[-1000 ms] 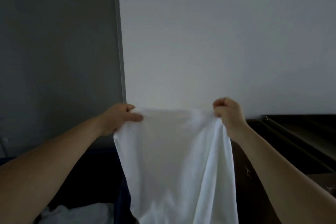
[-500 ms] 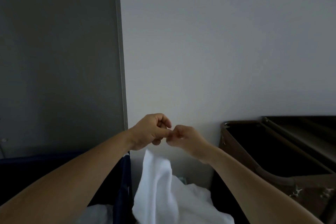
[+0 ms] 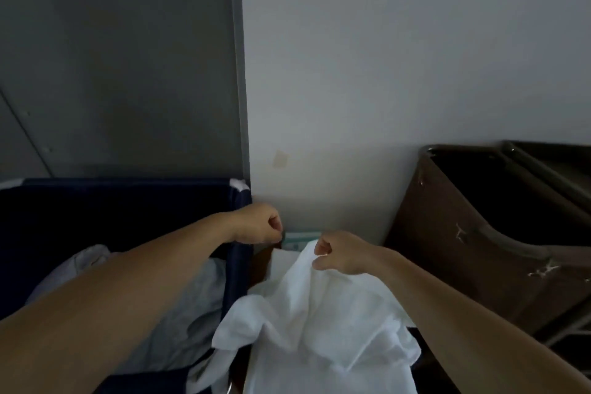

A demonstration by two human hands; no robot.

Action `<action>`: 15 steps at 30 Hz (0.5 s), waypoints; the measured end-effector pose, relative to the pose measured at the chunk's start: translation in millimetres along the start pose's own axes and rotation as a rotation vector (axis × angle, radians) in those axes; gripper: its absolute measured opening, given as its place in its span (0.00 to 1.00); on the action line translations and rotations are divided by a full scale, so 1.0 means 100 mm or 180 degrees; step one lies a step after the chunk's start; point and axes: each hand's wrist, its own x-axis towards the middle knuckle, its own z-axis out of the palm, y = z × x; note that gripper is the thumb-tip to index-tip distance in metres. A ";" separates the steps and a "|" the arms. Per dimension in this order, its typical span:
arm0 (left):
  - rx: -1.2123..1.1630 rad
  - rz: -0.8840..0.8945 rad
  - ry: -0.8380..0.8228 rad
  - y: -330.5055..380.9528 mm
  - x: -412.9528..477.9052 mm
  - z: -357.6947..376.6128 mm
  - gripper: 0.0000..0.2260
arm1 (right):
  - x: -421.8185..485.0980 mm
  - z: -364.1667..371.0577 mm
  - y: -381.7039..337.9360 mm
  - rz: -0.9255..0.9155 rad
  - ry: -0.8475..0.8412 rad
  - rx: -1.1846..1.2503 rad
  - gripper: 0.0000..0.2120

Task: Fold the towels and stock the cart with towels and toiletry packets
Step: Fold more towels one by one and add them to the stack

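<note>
here the right hand (image 3: pixel 340 253) pinches the top edge of a white towel (image 3: pixel 319 323), with the fingers curled in and the cloth caught at the fingertips. the towel hangs down from that pinch in loose, crumpled folds and spreads out low in the middle of the view. it lies in the gap between a navy bin (image 3: pixel 128 201) on the left and a brown bin (image 3: pixel 463 233) on the right, and one corner flops over toward the navy bin's side.

the left hand (image 3: pixel 260 224) is apart from the towel, up by the near corner of the navy bin. its fingers are curled into a fist, and whether it pinches anything cannot be told. both forearms reach forward from the bottom of the view.

inside the navy bin lies a heap of pale linen (image 3: pixel 192 304), partly hidden by the left arm. a small teal thing (image 3: pixel 300 238) shows low against the wall (image 3: pixel 399 57) between the two hands, too dim to make out. a grey panel (image 3: pixel 121 57) stands behind the navy bin. the brown bin's wall is scuffed with pale marks.
</note>
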 end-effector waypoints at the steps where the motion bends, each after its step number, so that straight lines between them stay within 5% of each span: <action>1: 0.0059 -0.0105 -0.0021 -0.16 -0.01 0.10 0.07 | 0.04 0.13 0.03 0.0053 -0.0127 -0.0076 0.18; 8: -0.0270 -0.0561 0.0127 -1.07 -0.09 0.49 0.07 | 0.46 1.16 -0.12 -0.0273 -0.0597 -0.0299 0.36; 15: -0.0566 -0.0761 0.0028 -1.69 -0.26 0.89 0.07 | 0.87 2.11 -0.13 -0.0234 -0.0801 -0.0954 0.41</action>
